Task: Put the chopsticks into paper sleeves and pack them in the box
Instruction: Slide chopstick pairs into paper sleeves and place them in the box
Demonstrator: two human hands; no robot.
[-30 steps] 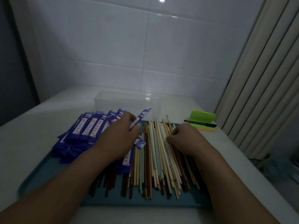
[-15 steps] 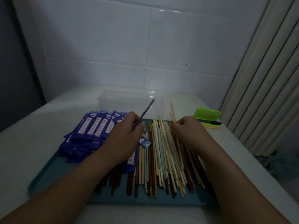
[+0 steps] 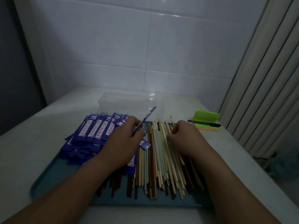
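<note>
White table (image 3: pixel 32 151) against a tiled wall, dim light. On it, a teal rectangular tray (image 3: pixel 48 180), long edge toward the person. Right half of the tray: a loose heap of wooden chopsticks (image 3: pixel 155 167), pale, greenish and dark brown, lying roughly parallel and pointing away. Left half: a fanned stack of blue printed paper sleeves (image 3: pixel 90 135), overhanging the tray's left edge. A clear plastic box (image 3: pixel 116 102) stands on the table just behind the tray. Both forearms reach in from below, palms down. Left hand (image 3: pixel 123 143) is over the seam between stack and heap, fingers curled, pinching one blue paper sleeve (image 3: pixel 148 114) that tilts up toward the box. Right hand (image 3: pixel 184 138) rests on the heap's far right part, fingers curled tight on a pale chopstick (image 3: pixel 171 118) whose tip sticks out beyond the knuckles. Right of the tray: green sticky-note pad (image 3: pixel 207 116), black pen (image 3: pixel 203 123) lying across it.
</note>
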